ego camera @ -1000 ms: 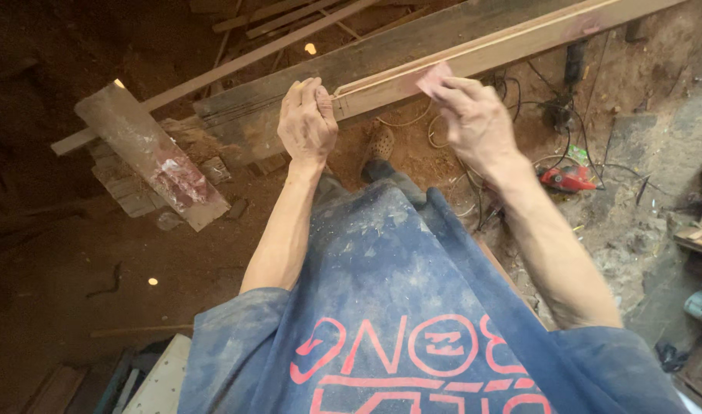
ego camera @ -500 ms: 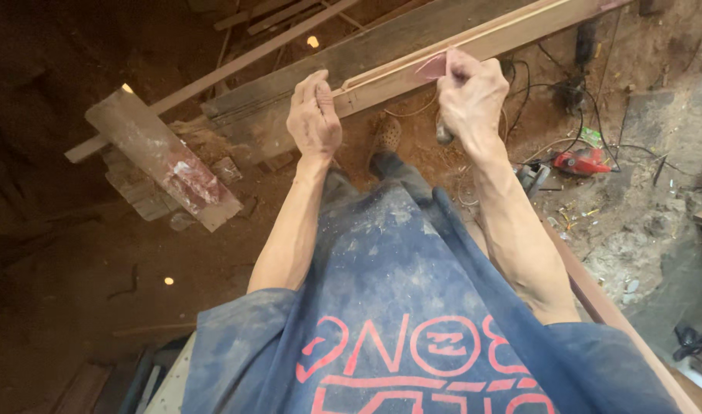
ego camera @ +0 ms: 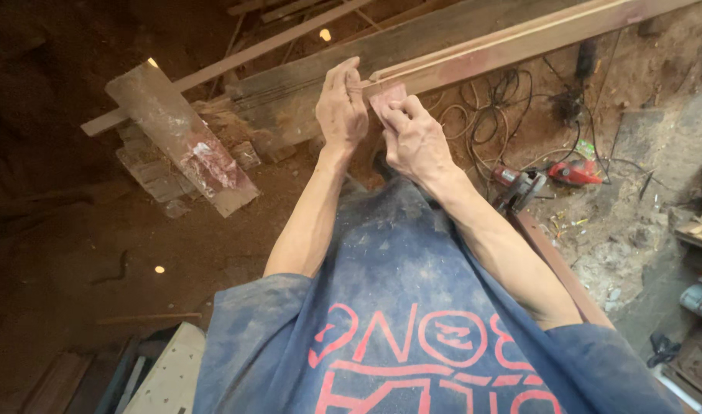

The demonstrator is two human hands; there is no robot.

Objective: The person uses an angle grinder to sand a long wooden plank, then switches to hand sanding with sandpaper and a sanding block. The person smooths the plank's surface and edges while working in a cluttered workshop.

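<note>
Hands meet at twelve o'clock: my left hand (ego camera: pixel 343 107) steadies the long wooden strip (ego camera: pixel 512 47), fingers together; my right hand (ego camera: pixel 416 142) pinches what looks like pink sandpaper (ego camera: pixel 389 95) against its end. Splinters could snag my fingertips if the paper slips.

Both hands, the left hand (ego camera: pixel 341 107) and the right hand (ego camera: pixel 412 138), crowd the end of the long wooden strip (ego camera: pixel 512 42). A wide board (ego camera: pixel 180 138) blocks the left side. Tangled cables (ego camera: pixel 489 115) and power tools (ego camera: pixel 542 178) fill the right. The dirt floor (ego camera: pixel 136 253) below left is open.
</note>
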